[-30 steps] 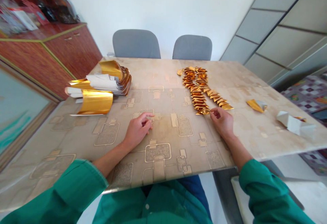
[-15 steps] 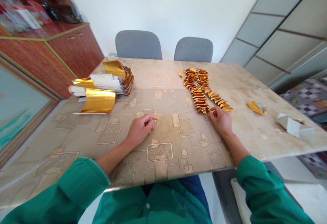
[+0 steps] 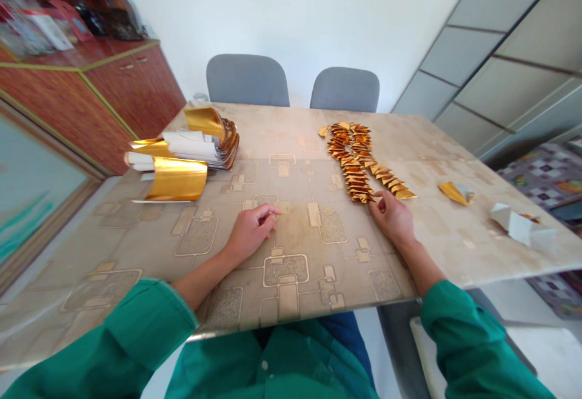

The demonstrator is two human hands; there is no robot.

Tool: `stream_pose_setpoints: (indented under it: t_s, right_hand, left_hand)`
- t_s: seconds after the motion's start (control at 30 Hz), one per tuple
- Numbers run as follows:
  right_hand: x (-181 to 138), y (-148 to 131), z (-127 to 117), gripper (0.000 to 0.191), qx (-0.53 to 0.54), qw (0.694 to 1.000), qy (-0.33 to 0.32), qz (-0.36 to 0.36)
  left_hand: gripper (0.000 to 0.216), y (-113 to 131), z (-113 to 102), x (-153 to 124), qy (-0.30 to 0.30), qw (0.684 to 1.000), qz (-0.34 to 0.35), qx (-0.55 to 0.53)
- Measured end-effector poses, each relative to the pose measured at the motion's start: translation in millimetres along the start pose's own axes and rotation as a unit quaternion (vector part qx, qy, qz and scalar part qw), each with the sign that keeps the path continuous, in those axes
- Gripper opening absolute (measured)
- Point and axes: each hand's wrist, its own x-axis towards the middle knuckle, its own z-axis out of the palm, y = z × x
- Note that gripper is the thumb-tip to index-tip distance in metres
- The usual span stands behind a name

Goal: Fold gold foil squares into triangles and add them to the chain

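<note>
Head view: my right hand (image 3: 393,220) lay half-curled at the near end of the folded gold-foil chain (image 3: 357,181), whose long axis ran away from me; I cannot tell whether it gripped a piece. My left hand (image 3: 250,233), empty and loosely curled, lay farther off.

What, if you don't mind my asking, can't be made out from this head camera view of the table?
Right hand: in the head view, its own curled fingers hide whether it holds anything at the end of the gold foil chain.
Stack of gold and white strips: in the head view, the outer strips hide the inner ones, so their number cannot be told.
Items on the cabinet: in the head view, too small and blurred to name.
</note>
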Motion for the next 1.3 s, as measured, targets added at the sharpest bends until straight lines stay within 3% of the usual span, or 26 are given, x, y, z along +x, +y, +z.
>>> stream_pose_setpoints:
  t_s: [0.4,0.53,0.67,0.77,0.83,1.0,1.1,1.3]
  right_hand:
    - [-3,4,-2,0.048,-0.003,0.999,0.023,0.045]
    - [-8,-5,-8,0.048,0.009,0.995,0.077,0.058]
    - [-3,-41,-6,0.04,0.06,0.991,0.115,0.043]
    - [8,-82,4,0.036,0.118,0.988,0.102,0.011]
    - [16,-109,13,0.037,0.147,0.985,0.085,-0.006]
    - [25,-143,34,0.042,0.226,0.974,0.024,-0.002]
    - [20,-140,39,0.043,0.266,0.964,-0.014,-0.007]
    - [16,-133,39,0.04,0.285,0.958,-0.03,-0.008]
  left_hand:
    - [0.027,-6,-6,2,-0.017,0.998,0.05,0.045]
    - [0.025,-8,-31,12,0.047,0.987,0.083,0.13]
    - [0.031,-17,-73,24,0.103,0.954,0.091,0.265]
    - [0.037,-29,-108,27,0.117,0.909,0.003,0.399]
    - [0.037,-37,-127,23,0.13,0.897,-0.04,0.421]
    - [0.033,-50,-154,6,0.087,0.887,-0.076,0.447]
    - [0.029,-52,-161,-1,0.048,0.891,-0.081,0.444]
    - [0.026,-51,-165,-1,0.015,0.899,-0.096,0.426]
